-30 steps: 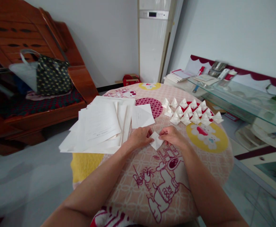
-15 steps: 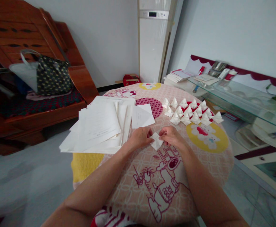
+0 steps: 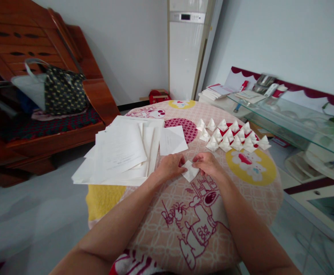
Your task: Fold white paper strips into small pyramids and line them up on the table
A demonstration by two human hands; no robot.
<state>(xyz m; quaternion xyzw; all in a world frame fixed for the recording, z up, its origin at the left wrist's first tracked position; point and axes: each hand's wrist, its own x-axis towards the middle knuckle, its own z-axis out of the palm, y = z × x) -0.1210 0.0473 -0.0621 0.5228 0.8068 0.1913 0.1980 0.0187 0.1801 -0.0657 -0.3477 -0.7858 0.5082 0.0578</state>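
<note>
Tight on the left, roomier on the right

I see the broad paper stack (image 3: 121,152) crowding the outer side of the left hand (image 3: 171,166), with a loose white sheet (image 3: 173,140) just beyond its fingers. A small folded square (image 3: 190,172) bridges the gap to the right hand (image 3: 208,164). Ahead and rightward, pointed paper pieces (image 3: 228,136) stand in close rows, too tight for a hand to slip between. Between sheet and rows, I have a lane of flat tablecloth (image 3: 197,147) toward the far edge. More flat cloth spans from the right hand to the table's right side; beyond that edge, a glass shelf (image 3: 298,119) blocks passage.
</note>
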